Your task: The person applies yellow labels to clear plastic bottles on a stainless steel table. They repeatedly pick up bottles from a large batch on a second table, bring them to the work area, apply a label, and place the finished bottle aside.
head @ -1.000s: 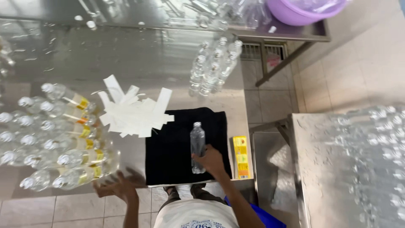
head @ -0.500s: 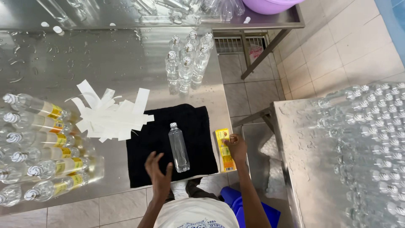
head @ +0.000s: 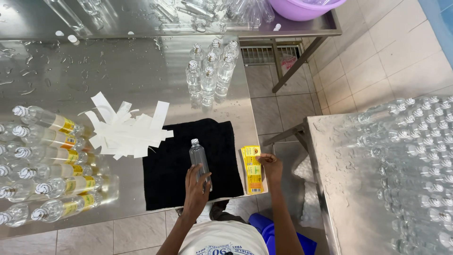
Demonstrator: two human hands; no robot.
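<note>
My left hand lies low in the middle of the frame, fingers curled around the lower end of a clear plastic bottle that lies flat on the black cloth, its white cap pointing toward the top of the frame. My right hand sits just right of the cloth, fingertips pinching the upper edge of a stack of yellow labels at the rim of the steel table — narrow grip, nothing else in it. Left of the cloth is a heap of white paper strips, and at the far left edge labelled bottles lie in rows on their sides. A cluster of unlabelled bottles stands upright above the cloth — well apart from both hands.
</note>
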